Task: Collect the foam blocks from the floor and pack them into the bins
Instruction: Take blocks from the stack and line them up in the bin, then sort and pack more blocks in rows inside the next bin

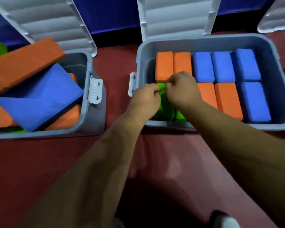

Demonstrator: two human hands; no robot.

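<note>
Hands at work over a grey plastic bin (204, 41) standing on the dark red floor (39, 162). The left hand (145, 97) and the right hand (183, 89) met just inside the bin's near-left corner, knuckles up. The grip of each was narrow, with fingers curled onto the top of a bright green foam block (167, 109) that stood in that corner (whether one green piece or several lay there could not be told, since the hands and forearms covered much of it).

The rest of this bin was packed in two rows. At the back were two orange foam blocks (164, 66) and three blue foam blocks (222, 66). In front were two further orange blocks (227, 99) and one blue block (255, 102), all touching their neighbours.

The bin's white ribbed lid (174, 15) stood open behind it. A second grey bin (87, 66) sat to the left, apart from the first, its own white lid (48, 20) also raised and a white latch (95, 89) on its side. It held a loose jumble: a long orange foam slab (25, 61) lying tilted across the top and a large blue foam piece (44, 97) below it, with orange and green pieces beneath.
</note>
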